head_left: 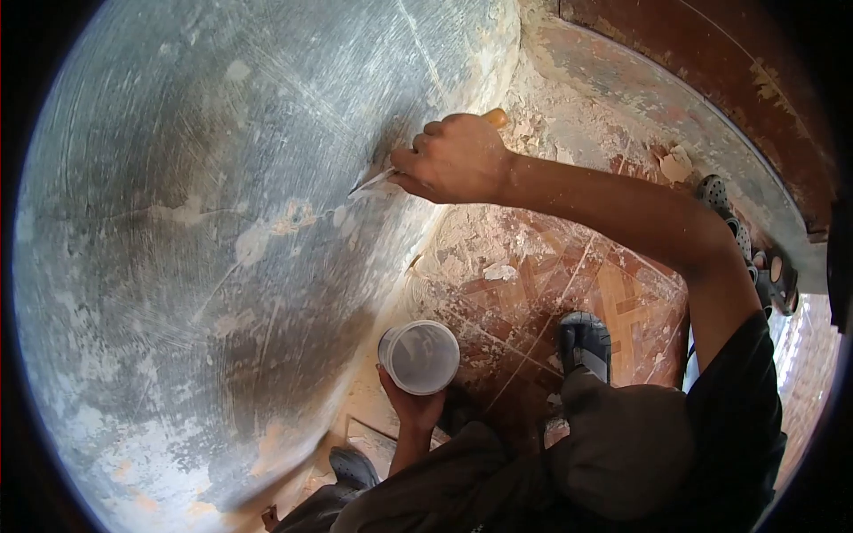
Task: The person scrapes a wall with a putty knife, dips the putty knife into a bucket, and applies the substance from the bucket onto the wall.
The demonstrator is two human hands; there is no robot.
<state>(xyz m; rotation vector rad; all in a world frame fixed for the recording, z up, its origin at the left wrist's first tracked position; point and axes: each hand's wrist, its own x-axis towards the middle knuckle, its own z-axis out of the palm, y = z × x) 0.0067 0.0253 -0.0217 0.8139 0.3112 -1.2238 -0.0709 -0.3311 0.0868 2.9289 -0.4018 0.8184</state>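
Observation:
My right hand (462,162) is closed round a putty knife; its yellowish handle end (496,117) sticks out behind the fist. The thin blade (371,184) meets the grey wall (204,231) beside a pale, cracked line with a small orange-beige patch. Lower down, my left hand (414,401) grips a white plastic tub (419,357) from below and the side. The tub's round mouth faces up toward me, and whitish smears coat its inside. The wall is scratched all over, with white patches at the bottom.
The brown patterned floor (622,284) is strewn with plaster dust and flakes. Perforated clogs (715,195) and another dark shoe (780,282) lie at the right by a worn ledge (622,67). My feet wear dark clogs (586,342).

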